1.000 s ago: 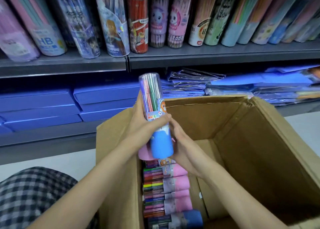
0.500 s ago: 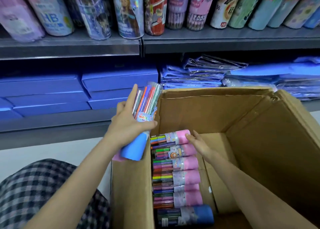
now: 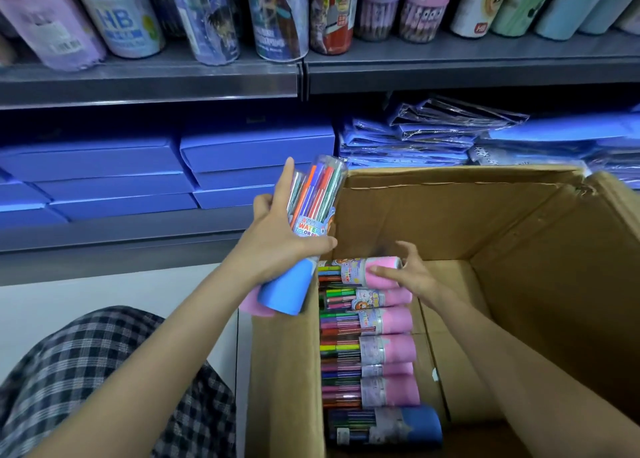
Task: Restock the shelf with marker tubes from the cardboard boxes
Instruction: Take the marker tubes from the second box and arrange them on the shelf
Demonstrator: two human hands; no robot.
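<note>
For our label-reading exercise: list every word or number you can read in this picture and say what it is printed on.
"HB": white tube on the upper shelf.
"WATER COLOR": tube with the blue base held in the left hand.
"HB": small red tag on the cream tube.
Labels on the boxed tubes and other shelf tubes: too blurred.

Held marker tube [image 3: 313,211] — "WATER COLOR"; shelf tube [image 3: 119,17] — "HB".

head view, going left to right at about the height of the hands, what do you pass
Stacked blue boxes on the lower shelf → left hand gripping a blue-capped marker tube → pink-capped marker tube lying in the box → right hand on its pink end → right wall of the cardboard box.
</note>
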